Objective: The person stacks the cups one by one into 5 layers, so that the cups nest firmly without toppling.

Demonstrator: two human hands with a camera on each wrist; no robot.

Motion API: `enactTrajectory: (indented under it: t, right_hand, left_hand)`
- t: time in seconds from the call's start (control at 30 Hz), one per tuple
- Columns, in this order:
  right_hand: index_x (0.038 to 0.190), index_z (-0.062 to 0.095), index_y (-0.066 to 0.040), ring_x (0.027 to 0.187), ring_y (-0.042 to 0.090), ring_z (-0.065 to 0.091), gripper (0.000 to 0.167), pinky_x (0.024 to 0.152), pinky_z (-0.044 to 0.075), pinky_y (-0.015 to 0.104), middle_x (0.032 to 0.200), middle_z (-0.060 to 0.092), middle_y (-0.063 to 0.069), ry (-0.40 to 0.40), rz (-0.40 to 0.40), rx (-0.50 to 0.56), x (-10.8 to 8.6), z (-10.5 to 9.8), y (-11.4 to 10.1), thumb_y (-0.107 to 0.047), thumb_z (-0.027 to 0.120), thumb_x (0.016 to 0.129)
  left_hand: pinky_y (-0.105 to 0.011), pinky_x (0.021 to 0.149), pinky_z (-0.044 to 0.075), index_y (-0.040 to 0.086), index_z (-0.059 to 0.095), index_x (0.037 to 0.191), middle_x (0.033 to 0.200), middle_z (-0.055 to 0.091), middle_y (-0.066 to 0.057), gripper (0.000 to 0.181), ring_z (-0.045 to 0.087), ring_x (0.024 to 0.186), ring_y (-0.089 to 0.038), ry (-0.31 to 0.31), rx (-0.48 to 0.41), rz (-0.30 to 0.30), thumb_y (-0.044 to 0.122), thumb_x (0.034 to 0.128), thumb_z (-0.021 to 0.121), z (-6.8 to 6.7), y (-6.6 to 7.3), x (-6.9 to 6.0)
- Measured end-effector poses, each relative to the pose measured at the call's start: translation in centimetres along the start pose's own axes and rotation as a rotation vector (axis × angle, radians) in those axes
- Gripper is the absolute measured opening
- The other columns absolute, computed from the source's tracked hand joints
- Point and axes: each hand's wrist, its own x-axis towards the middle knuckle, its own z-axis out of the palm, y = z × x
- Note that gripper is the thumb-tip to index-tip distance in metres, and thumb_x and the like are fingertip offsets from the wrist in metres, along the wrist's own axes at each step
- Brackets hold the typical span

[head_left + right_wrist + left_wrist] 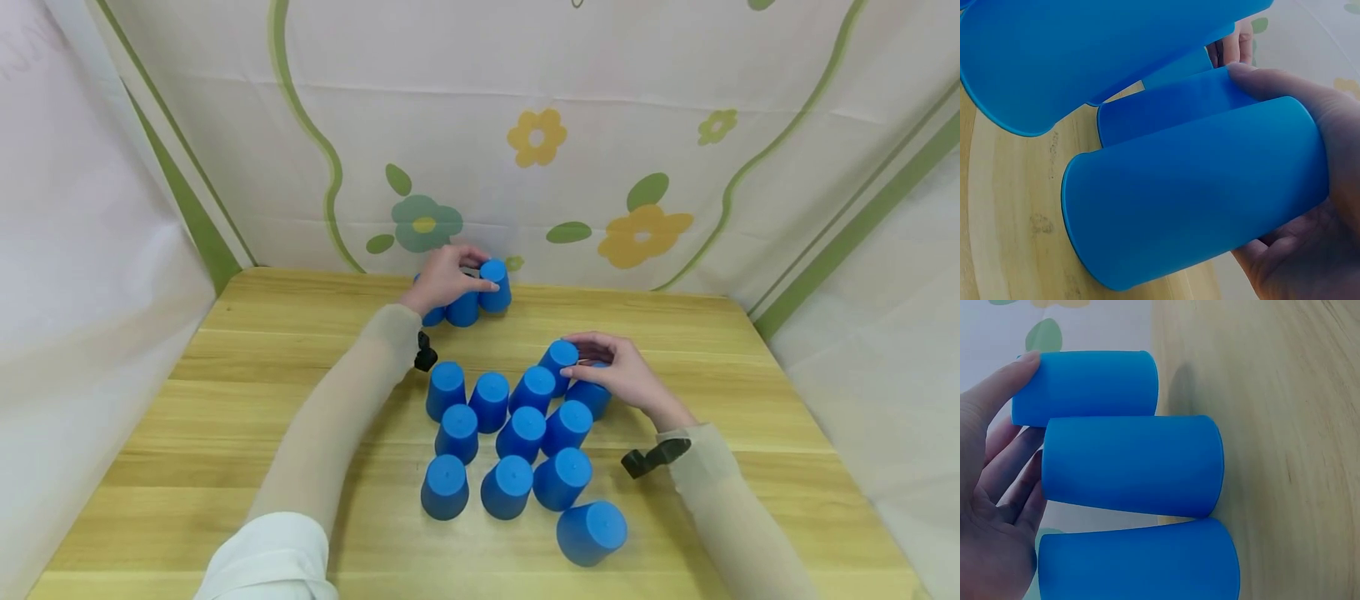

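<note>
Three upside-down blue cups stand in a row near the table's back edge. My left hand (pixel 442 279) pinches the right-hand cup (pixel 495 287) of that row by its upper end. In the left wrist view, the thumb lies on this cup (pixel 1091 387), and the other fingers go behind the row. To the front right, my right hand (pixel 626 377) holds the rearmost cup (pixel 558 360) of a larger group between thumb and fingers. The right wrist view shows the thumb on that cup (pixel 1166 106), partly hidden by a nearer cup (pixel 1197 194) beside the palm.
Several more upside-down blue cups (pixel 521 433) stand close together at mid-table. A single cup (pixel 591 533) sits nearest the front, on the right. The wooden table (pixel 225 433) meets a flower-printed cloth (pixel 465 125) behind and at both sides.
</note>
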Motion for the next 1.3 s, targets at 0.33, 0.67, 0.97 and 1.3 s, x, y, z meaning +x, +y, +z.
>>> enactTrajectory:
  t: [0.33,0.67,0.97,1.3]
  right_hand:
    - [0.135,0.064,-0.009,0.115,0.028,0.064,0.049,0.096,0.052,0.030,0.128,0.066,0.009,-0.006,0.004,0.003,0.0,-0.2,0.0,-0.025,0.080,0.092]
    - [0.135,0.064,-0.011,0.113,0.026,0.065,0.050,0.096,0.053,0.035,0.127,0.067,0.007,0.008,-0.002,-0.011,-0.2,-0.1,-0.1,-0.027,0.080,0.091]
    - [0.135,0.064,-0.012,0.113,0.024,0.064,0.049,0.097,0.053,0.037,0.127,0.067,0.004,0.007,-0.002,-0.031,-0.2,-0.3,0.0,-0.029,0.080,0.092]
    - [0.137,0.061,-0.006,0.115,0.029,0.064,0.049,0.095,0.052,0.027,0.130,0.065,0.011,0.057,-0.035,-0.030,0.2,-1.3,-0.4,-0.025,0.077,0.094]
  left_hand:
    - [-0.036,0.093,0.051,0.012,0.073,0.122,0.115,0.070,0.001,0.046,0.062,0.106,-0.017,-0.055,0.078,0.026,0.032,0.0832,0.087,0.4,0.0,0.1]
    - [-0.035,0.094,0.052,0.010,0.074,0.123,0.118,0.071,-0.002,0.048,0.063,0.107,-0.017,-0.097,0.160,0.015,0.032,0.0824,0.088,0.7,0.3,0.2]
    - [-0.035,0.094,0.052,0.008,0.073,0.124,0.118,0.071,-0.004,0.050,0.064,0.107,-0.019,-0.102,0.180,0.014,0.032,0.0828,0.088,0.8,0.4,0.3]
    - [-0.037,0.094,0.052,0.007,0.072,0.125,0.118,0.070,-0.005,0.051,0.063,0.108,-0.021,-0.110,0.210,-0.013,0.034,0.0836,0.087,0.9,0.8,0.3]
